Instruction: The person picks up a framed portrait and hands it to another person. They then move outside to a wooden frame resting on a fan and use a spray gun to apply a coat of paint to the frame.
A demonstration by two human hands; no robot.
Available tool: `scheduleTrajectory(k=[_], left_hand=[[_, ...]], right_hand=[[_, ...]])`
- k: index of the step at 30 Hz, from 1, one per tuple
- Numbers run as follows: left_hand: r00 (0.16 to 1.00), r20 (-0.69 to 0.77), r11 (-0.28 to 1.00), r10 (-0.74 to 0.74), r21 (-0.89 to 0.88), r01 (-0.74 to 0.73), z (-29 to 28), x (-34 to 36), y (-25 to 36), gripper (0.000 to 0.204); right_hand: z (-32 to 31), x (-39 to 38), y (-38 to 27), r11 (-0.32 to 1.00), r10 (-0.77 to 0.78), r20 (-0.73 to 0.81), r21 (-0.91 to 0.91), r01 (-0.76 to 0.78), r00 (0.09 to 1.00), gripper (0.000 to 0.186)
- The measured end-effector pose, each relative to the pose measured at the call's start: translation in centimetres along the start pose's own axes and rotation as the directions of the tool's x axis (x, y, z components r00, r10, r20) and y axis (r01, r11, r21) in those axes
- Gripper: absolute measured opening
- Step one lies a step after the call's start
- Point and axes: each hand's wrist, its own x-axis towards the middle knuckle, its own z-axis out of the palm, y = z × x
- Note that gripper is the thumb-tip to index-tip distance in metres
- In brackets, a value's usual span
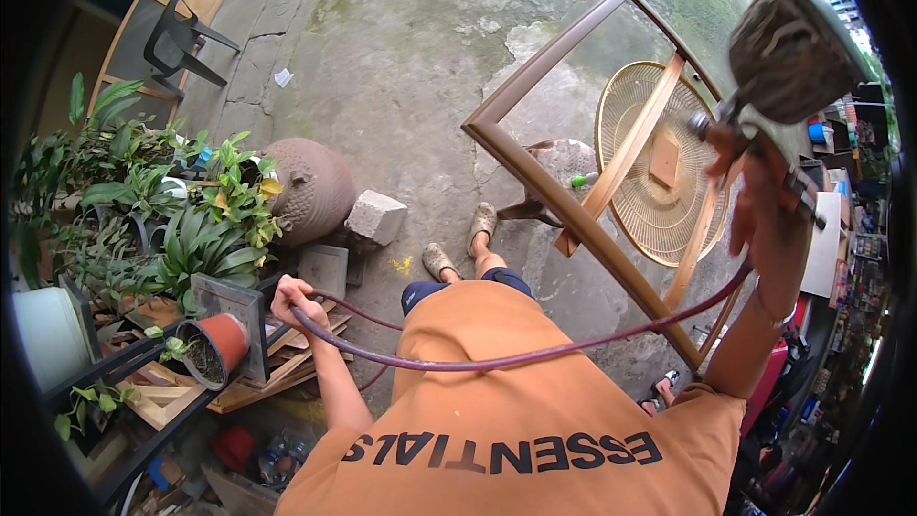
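Raised at the right, my right hand (750,191) is wrapped round a spray gun (731,115) with a large cup (791,46) crusted in brown paint. A dark red hose (497,361) sags from near that hand across my front to my left hand (298,302), whose fingers are closed on it. In front of me and to the right leans a tilted brown frame (535,72). Wooden slats (630,148) cross it, and a round gold openwork disc (626,124) sits against them. A stool (535,210) stands behind the frame, with a green-capped item (585,180) on it.
Potted plants (191,248) crowd the left, beside a big clay jar (310,186) and a concrete block (376,217). An orange pot (218,344) and wood offcuts (277,373) lie near my left arm. A dark chair (177,43) stands far left. Cluttered goods (864,306) line the right.
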Motion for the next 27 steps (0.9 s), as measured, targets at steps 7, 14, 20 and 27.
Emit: scheduleTrajectory(k=[7, 14, 20, 27], left_hand=[[0.970, 0.094, 0.956, 0.224, 0.173, -0.237, 3.9, 2.7, 9.6, 0.049], [0.892, 0.135, 0.868, 0.430, 0.207, -0.450, 9.0, 4.0, 19.2, 0.048], [0.862, 0.143, 0.846, 0.486, 0.172, -0.505, 12.5, 4.6, 22.2, 0.051], [0.793, 0.208, 0.776, 0.573, 0.173, -0.607, 14.5, 5.8, 21.4, 0.052]], right_hand=[[-10.3, 14.8, 11.3, 0.894, -0.197, -0.300, -0.445, 0.046, 0.933, 0.035], [-17.6, 26.5, 21.1, 0.832, -0.198, -0.444, -0.547, -0.089, 0.874, 0.034], [-19.4, 32.0, 27.8, 0.833, -0.173, -0.536, -0.528, -0.168, 0.826, 0.034], [-18.9, 33.2, 27.3, 0.888, -0.129, -0.637, -0.415, -0.197, 0.760, 0.036]])
